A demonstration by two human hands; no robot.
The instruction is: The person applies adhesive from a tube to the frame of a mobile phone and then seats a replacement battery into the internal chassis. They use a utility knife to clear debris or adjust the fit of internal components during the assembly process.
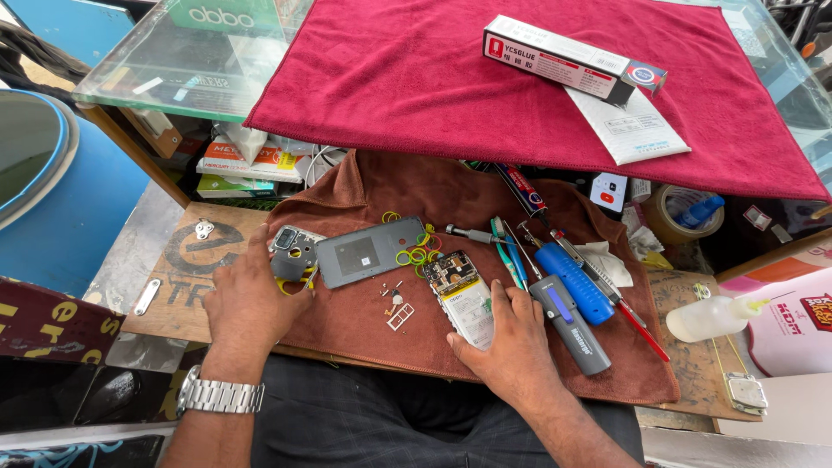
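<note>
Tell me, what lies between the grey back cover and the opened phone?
In the head view, green and yellow rubber bands lie between the grey back cover and the opened phone, on the brown cloth. Small screws and a metal tray lie just below.

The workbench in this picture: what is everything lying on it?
opened phone: one, circuit board showing, brown cloth, under the right hand
grey back cover: one, centre of the brown cloth
camera frame piece: one, grey, at the left hand's fingertips
rubber bands: several, yellow-green, beside the cover
small screws and parts: few, mid cloth
screwdrivers: several, blue and grey, right side
red towel: one, glass shelf
glue box: one, on the towel
squeeze bottle: one, clear, far right
tape roll: one, right rear
left hand: wristwatch
right hand: on the phone
</note>
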